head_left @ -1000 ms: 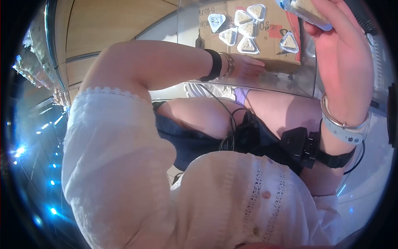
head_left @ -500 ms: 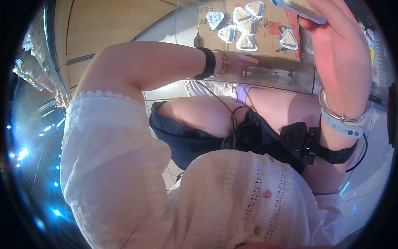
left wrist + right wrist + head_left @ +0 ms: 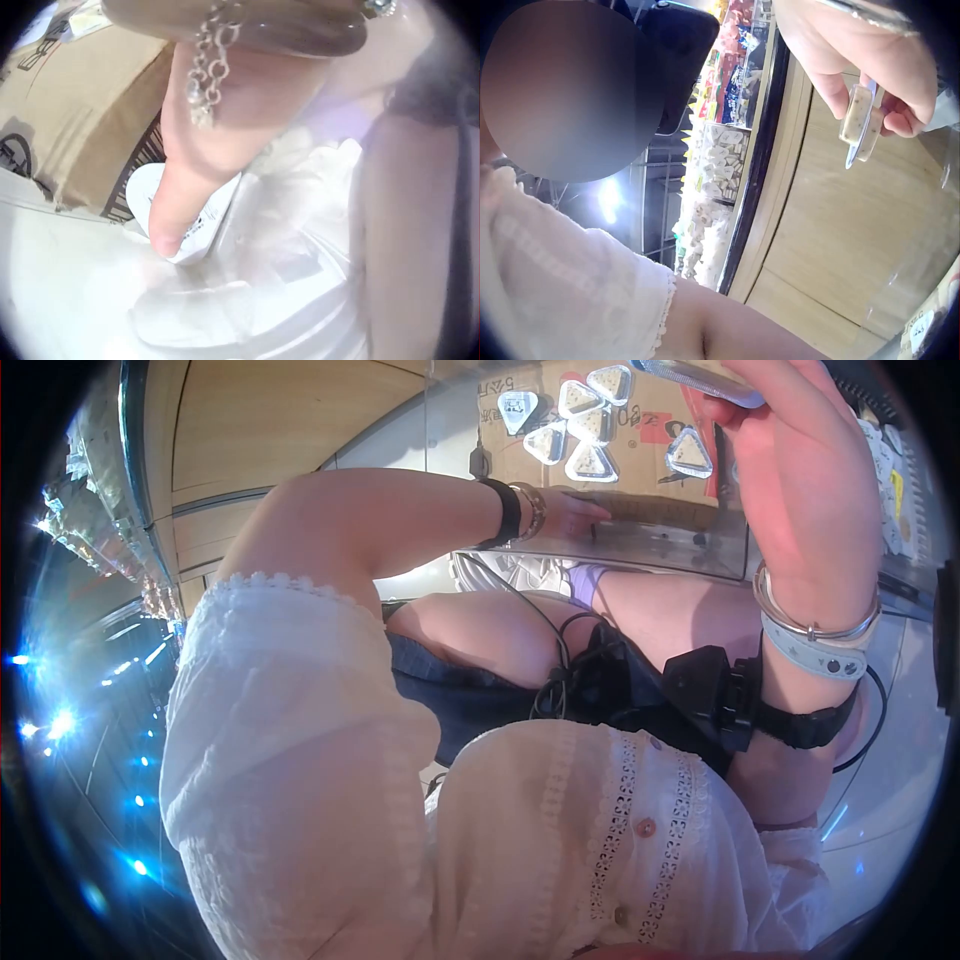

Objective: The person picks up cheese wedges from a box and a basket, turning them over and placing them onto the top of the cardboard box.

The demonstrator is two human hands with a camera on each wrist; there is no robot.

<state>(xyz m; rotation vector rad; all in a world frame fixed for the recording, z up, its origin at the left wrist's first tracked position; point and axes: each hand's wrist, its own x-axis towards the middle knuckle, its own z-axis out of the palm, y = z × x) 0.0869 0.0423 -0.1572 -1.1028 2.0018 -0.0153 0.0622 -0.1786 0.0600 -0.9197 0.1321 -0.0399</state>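
My left hand [image 3: 575, 516] reaches down at the near edge of a clear box. In the left wrist view its thumb lies across the white printed face of a triangular pack [image 3: 141, 186], pinching it; the other fingers are hidden behind. Raised at the upper right, my right hand [image 3: 818, 485] pinches two triangular packs [image 3: 855, 120] back to back, speckled cream filling facing outward. Several more clear triangular packs [image 3: 592, 462] lie filling side up on printed cardboard [image 3: 650, 485]. One pack [image 3: 517, 410] among them shows its white label.
The clear box [image 3: 690, 565] stands between me and the cardboard's near side. Wooden panels [image 3: 300, 420] run along the left. A spiral-bound item [image 3: 893, 500] lies at the far right. Shelves of packaged goods [image 3: 724, 165] show in the right wrist view. Black cables [image 3: 560, 660] hang over my lap.
My left hand has drawn back a little to the left and shows less of its fingers. The right hand, still pinching its packs, has shifted slightly left and up.
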